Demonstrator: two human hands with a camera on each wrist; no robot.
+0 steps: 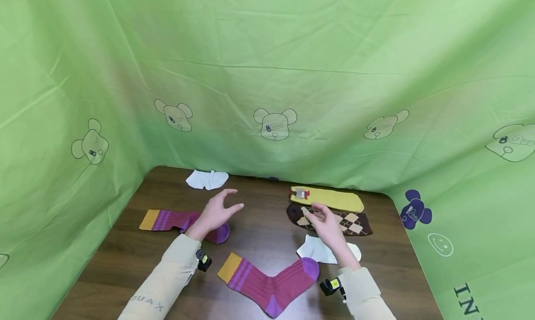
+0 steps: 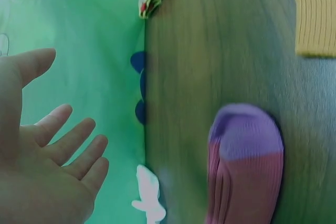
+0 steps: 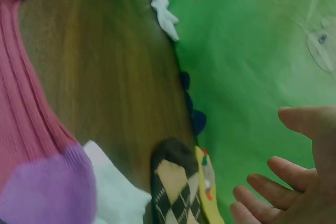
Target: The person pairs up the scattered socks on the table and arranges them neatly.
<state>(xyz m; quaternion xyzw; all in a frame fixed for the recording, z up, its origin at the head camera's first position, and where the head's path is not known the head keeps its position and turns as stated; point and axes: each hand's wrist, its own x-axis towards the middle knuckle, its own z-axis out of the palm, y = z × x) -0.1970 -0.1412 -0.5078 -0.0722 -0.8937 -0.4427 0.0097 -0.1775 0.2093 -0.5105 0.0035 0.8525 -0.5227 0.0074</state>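
Note:
My left hand [image 1: 216, 212] hovers with spread, relaxed fingers over a magenta sock [image 1: 170, 220] with a yellow cuff and purple toe, on the table's left side. Nothing is between its fingers in the left wrist view. On the right, my right hand [image 1: 328, 225] is held above a brown argyle sock [image 1: 355, 223] and a white ankle sock [image 1: 314, 249], its fingers loosely bent and holding nothing. Between the two forearms, nearer the front, lies the matching magenta sock [image 1: 267, 283], bent at the heel.
Behind the argyle sock a yellow sock [image 1: 334, 199] with an animal figure lies flat. Another white ankle sock [image 1: 206, 179] is at the table's back left. Green printed cloth [image 1: 225, 78] rises behind and beside the brown wooden table [image 1: 259, 222].

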